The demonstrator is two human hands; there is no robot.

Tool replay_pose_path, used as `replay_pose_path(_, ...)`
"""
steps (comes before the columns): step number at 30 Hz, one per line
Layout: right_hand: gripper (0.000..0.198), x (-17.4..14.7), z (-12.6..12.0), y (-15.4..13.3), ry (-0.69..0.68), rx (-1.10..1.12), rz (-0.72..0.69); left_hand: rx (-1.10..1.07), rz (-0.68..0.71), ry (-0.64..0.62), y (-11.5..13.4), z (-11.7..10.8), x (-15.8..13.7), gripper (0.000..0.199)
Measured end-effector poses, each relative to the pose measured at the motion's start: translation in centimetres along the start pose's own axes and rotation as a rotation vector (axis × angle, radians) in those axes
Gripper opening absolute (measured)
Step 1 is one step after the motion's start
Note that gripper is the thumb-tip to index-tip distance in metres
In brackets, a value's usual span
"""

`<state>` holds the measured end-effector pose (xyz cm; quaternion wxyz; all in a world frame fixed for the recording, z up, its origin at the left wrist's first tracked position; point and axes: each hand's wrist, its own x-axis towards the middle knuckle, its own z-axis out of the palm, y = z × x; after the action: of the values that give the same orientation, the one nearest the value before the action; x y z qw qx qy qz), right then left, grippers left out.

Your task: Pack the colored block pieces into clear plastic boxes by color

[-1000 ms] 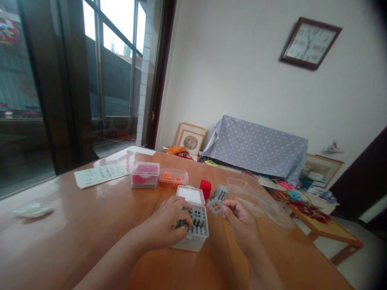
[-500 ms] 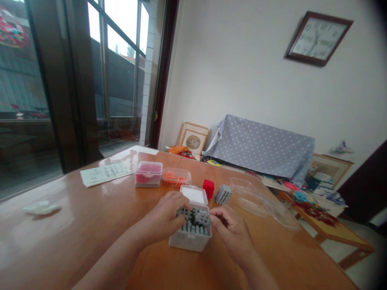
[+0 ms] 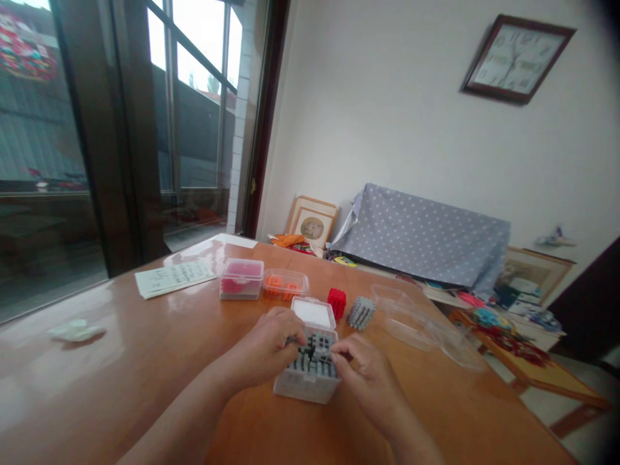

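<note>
A clear plastic box (image 3: 306, 389) with its lid (image 3: 312, 314) swung back stands in front of me, filled with grey plastic interlocking pieces (image 3: 312, 365). My left hand (image 3: 268, 342) reaches over its left side, thumb and fingers closed around a grey piece. At the right rim, my right hand (image 3: 361, 365) pinches the edge of a grey piece (image 3: 323, 345) lying on top of the others. The fingers partly cover both pieces. Just behind the box are a red block of stacked pieces (image 3: 336, 303) and a grey block of stacked pieces (image 3: 361, 312).
A closed box with pink contents (image 3: 241, 279) and a clear tub of orange pieces (image 3: 287, 284) stand at the back. Clear empty containers (image 3: 409, 326) lie to the right. Written sheets (image 3: 174, 278) and a crumpled white item (image 3: 76, 330) are on the left of the wooden table (image 3: 159, 361).
My right thumb and fingers have moved from the box's right rim slightly inward onto the grey piece. The left hand stays over the box's left side. The view has shifted slightly.
</note>
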<state>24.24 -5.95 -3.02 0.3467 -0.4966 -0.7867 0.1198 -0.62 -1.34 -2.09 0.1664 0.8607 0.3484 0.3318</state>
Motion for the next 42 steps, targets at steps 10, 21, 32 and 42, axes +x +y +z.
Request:
replay_pose_path(10,0.016,-0.2,-0.1,-0.7,-0.064,-0.098,-0.004,-0.005,0.077,-0.057,1.0,0.5,-0.1,0.03)
replay_pose_path(21,0.019,-0.3,-0.3,-0.6,-0.019,-0.083,-0.005,-0.018,0.098,-0.062,0.8,0.8,-0.1,0.032)
replay_pose_path(32,0.034,-0.2,0.5,-0.3,-0.098,-0.192,-0.088,0.005,-0.066,0.047,-0.8,-1.0,0.2,0.023)
replay_pose_path(42,0.034,0.1,0.8,-0.9,-0.107,-0.14,-0.072,0.129,-0.016,-0.041,-0.6,0.3,0.0,0.026)
